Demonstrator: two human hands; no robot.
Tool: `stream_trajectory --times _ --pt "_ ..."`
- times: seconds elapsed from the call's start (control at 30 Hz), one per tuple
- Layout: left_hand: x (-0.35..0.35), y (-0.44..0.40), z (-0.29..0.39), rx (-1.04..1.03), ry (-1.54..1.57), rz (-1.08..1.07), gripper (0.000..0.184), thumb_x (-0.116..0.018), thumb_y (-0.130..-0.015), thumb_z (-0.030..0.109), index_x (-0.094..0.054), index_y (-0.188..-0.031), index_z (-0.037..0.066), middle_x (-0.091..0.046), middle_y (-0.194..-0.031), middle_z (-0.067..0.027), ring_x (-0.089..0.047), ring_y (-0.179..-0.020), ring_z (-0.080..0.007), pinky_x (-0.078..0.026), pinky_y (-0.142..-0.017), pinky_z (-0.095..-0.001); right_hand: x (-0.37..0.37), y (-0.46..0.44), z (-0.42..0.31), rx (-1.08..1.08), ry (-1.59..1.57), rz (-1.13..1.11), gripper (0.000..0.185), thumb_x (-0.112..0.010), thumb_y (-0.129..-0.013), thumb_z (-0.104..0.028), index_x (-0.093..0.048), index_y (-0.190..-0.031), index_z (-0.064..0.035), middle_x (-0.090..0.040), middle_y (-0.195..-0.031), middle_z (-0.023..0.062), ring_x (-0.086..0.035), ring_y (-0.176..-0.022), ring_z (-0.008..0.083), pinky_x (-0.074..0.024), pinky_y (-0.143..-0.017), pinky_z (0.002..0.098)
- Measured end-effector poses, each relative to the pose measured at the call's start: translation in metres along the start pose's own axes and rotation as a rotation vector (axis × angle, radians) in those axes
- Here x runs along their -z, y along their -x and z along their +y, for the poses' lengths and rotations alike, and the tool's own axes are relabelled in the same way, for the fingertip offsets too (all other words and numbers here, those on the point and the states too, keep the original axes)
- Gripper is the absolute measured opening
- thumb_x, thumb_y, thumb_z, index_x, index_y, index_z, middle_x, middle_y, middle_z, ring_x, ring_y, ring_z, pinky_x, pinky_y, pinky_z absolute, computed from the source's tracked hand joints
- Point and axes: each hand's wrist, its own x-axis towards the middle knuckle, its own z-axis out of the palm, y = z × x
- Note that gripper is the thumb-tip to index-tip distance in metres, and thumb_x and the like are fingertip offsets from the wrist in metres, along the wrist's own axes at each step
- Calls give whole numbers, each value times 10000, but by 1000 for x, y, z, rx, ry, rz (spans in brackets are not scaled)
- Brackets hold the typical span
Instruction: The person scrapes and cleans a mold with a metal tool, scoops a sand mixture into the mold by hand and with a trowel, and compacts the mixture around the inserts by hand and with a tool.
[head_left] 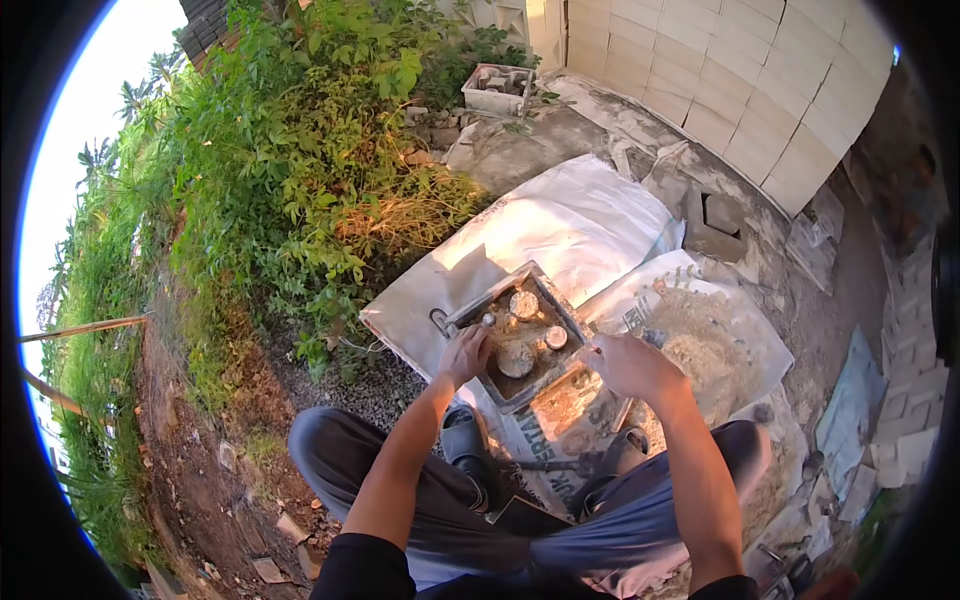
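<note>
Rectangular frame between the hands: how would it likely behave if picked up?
The rectangular frame looks stiff, given its straight, thick walls. It would probably feel heavy for its size, with that sandy fill. Tilting might shift the round pieces, which seem only set into the fill.

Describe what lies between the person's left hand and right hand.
In the head view, part of the square tray lies between the left hand and the right hand, with pale round pieces inside it.

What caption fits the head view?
Left hand and right hand at a tray of round pieces, on white sacks beside plants.
</note>
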Motion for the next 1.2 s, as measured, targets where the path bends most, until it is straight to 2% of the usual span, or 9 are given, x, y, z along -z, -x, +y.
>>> stream_trajectory --times 0.33,0.4,0.53,0.63,0.73,0.83,0.93,1.0,1.2 --pt "15 -20 0 23 -213 -132 528 -484 -871 498 -630 -1029 16 -652 -1013 -125 -484 -1120 -261 -205 -1042 -460 -7 -6 -3 -19 84 -56 441 -466 -923 -379 -583 -970 44 -639 -868 245 -624 -873 395 -489 -783 475" --pt "18 -32 11 275 -296 -425 554 -470 -866 527 -660 -979 19 -661 -995 -111 -464 -1141 -252 -212 -1029 -459 -11 -10 -8 -29 91 -77 449 -463 -924 -387 -583 -969 44 -638 -869 246 -624 -877 392 -490 -783 473" --pt "14 -41 16 309 -458 -536 553 -442 -874 533 -668 -970 38 -656 -994 -142 -494 -1063 -265 -239 -1002 -463 -17 -20 -12 35 101 -138 447 -465 -922 -387 -584 -976 41 -637 -885 250 -623 -892 384 -491 -784 471" --pt "2 -32 12 329 -479 -283 477 -514 -849 452 -660 -931 5 -657 -960 -129 -488 -1114 -280 -292 -999 -451 -13 -21 -16 12 116 -147 437 -465 -921 -377 -581 -990 39 -638 -897 245 -622 -900 380 -490 -787 468" --pt "-11 -34 2 76 -140 220 368 -559 -817 335 -650 -927 -5 -650 -942 -141 -529 -1073 -300 -397 -941 -415 -18 -20 -11 9 120 -118 438 -469 -919 -382 -584 -969 38 -633 -870 253 -618 -869 392 -486 -760 471" --pt "-8 -54 -2 -62 -4 -63 294 -577 -787 226 -634 -976 7 -645 -928 -148 -564 -1028 -305 -464 -876 -389 -36 -25 9 70 131 -70 455 -472 -919 -396 -587 -949 43 -626 -833 267 -614 -834 407 -483 -735 474" --pt "-20 -77 -8 -148 -259 -250 244 -570 -787 192 -628 -966 38 -649 -925 -142 -597 -985 -283 -492 -837 -387 -24 -18 1 67 145 -65 442 -479 -915 -388 -583 -964 39 -633 -840 251 -626 -836 391 -495 -742 468" --pt "-32 -86 -5 54 -451 -439 222 -567 -787 164 -632 -952 31 -653 -926 -162 -624 -909 -333 -505 -773 -443 -16 -15 -7 13 134 -84 421 -486 -911 -376 -580 -970 31 -641 -852 233 -637 -841 374 -505 -744 462" --pt "-20 -76 -5 436 -265 -336 331 -585 -774 258 -623 -974 -3 -656 -895 -210 -644 -847 -337 -513 -756 -436 -6 -7 -11 -20 84 -92 458 -457 -928 -389 -574 -1009 46 -633 -851 259 -618 -845 400 -489 -752 466"
